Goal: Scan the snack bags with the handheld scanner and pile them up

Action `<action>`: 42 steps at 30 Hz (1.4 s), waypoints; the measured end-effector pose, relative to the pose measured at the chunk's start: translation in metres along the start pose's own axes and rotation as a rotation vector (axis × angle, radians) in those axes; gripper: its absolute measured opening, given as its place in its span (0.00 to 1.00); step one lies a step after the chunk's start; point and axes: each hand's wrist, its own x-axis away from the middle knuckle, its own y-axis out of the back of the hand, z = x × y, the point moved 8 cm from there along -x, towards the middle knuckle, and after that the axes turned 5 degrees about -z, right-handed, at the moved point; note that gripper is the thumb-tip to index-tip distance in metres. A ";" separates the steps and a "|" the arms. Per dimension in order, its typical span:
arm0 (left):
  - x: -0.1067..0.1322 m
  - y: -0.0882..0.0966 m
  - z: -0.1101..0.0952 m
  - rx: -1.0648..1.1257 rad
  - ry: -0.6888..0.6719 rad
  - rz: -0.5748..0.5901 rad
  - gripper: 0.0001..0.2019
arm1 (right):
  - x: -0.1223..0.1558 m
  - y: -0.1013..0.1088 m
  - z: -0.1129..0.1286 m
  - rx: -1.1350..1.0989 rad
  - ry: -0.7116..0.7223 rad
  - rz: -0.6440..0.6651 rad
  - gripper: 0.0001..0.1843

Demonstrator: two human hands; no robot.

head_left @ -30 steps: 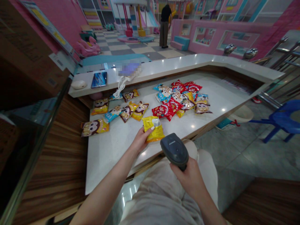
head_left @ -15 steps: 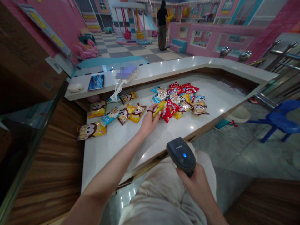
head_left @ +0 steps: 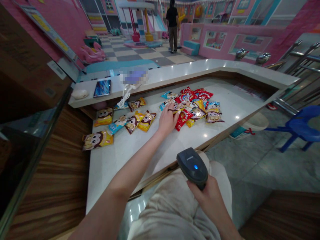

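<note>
My left hand (head_left: 168, 120) is at the near left side of a heap of snack bags, its fingers and thumb closed on the edge of a yellow-and-brown snack bag (head_left: 179, 106) and partly covering it. Just under it lies a red snack bag (head_left: 183, 119). More red bags (head_left: 203, 94), a yellow bag (head_left: 199, 110) and a blue-and-white bag (head_left: 213, 107) make up the heap. Low in front of the counter, above my lap, my right hand (head_left: 208, 193) is wrapped round the handle of a dark barcode scanner (head_left: 192, 166) with a lit blue light.
A second group of snack bags (head_left: 133, 121) lies on the left of the white counter (head_left: 120, 160). On the raised ledge sit a phone (head_left: 102, 88), a white rounded object (head_left: 80, 94) and a white cable (head_left: 125, 96). A bucket (head_left: 250, 126) and blue chair (head_left: 303, 125) stand right; a person (head_left: 172, 26) stands beyond.
My left hand has moved slightly right and onto the heap; the yellow bag it held upright now lies flatter over the red one. The scanner has barely shifted.
</note>
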 end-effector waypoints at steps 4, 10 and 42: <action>0.029 0.052 0.034 -0.082 0.094 -0.131 0.28 | 0.002 -0.006 0.001 -0.019 -0.008 0.041 0.07; 0.049 0.090 0.082 -0.156 0.148 -0.150 0.22 | 0.001 -0.006 0.004 -0.025 0.031 0.031 0.05; 0.106 0.111 0.038 -0.219 0.159 0.149 0.25 | 0.003 0.000 0.008 -0.023 0.039 0.015 0.06</action>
